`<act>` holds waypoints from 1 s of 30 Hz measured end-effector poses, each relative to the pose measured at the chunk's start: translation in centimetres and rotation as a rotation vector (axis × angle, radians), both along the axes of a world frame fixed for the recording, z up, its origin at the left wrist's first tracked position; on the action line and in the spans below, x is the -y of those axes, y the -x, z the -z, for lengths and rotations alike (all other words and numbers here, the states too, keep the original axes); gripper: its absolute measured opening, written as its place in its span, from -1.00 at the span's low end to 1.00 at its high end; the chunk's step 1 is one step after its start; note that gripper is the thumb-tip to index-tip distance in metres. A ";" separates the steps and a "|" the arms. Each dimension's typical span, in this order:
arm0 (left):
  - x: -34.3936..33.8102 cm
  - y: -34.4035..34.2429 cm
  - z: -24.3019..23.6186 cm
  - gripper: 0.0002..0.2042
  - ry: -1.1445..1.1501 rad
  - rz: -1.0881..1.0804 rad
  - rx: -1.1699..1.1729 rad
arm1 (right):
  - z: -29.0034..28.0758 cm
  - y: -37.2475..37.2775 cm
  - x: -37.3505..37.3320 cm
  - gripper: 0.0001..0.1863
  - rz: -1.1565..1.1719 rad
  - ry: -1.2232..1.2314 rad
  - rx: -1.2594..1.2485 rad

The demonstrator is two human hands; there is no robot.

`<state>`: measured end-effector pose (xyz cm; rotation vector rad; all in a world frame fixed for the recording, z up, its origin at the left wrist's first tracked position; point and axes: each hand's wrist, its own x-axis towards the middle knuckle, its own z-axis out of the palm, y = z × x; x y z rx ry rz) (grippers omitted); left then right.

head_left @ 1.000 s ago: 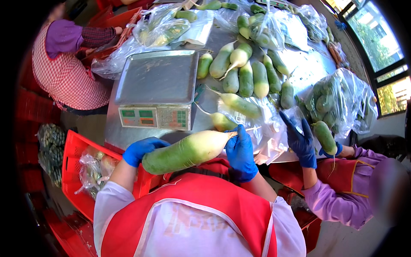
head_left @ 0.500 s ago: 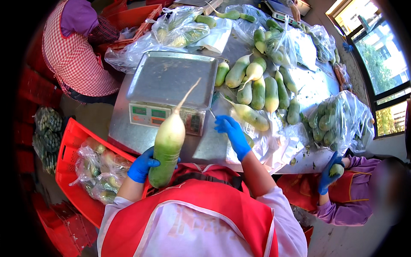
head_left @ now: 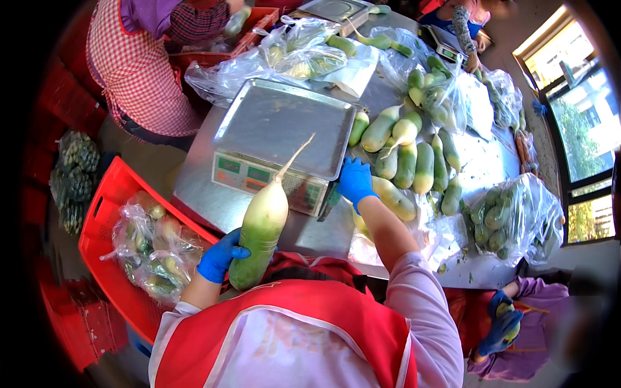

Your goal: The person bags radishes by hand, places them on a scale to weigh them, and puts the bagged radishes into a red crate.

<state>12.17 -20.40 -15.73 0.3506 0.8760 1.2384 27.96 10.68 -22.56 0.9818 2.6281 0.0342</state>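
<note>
My left hand is closed round a large pale-and-green radish, held upright with its thin root pointing up. My right hand is beside the right edge of the metal-pan scale, fingers bent downward; their tips are hidden, so I cannot tell whether they grip anything. A dark, flat object lies by the scale below that hand. Several radishes lie just right of it, among crumpled plastic bags on the metal table.
A red crate with bagged vegetables is at lower left. Co-workers stand at upper left, top right and lower right, the last in blue gloves holding produce. A large bag of radishes sits at the table's right.
The radish in my left hand has turned from sideways to upright, root up. My right hand has released the root and moved up beside the scale. The lower-right co-worker's hands moved lower.
</note>
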 end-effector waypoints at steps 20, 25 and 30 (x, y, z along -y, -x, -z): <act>-0.9 -1.4 -2.1 -0.22 -0.014 0.020 0.049 | -0.1 -1.2 -4.8 -0.76 -0.623 0.010 0.216; -1.0 -1.9 -1.7 -0.22 -0.014 0.016 0.037 | 1.2 -1.4 -6.1 -0.76 -0.534 0.100 0.175; -1.1 -2.6 -1.9 -0.22 0.000 -0.011 0.065 | 1.3 -3.7 -7.0 -0.66 -0.700 0.081 0.000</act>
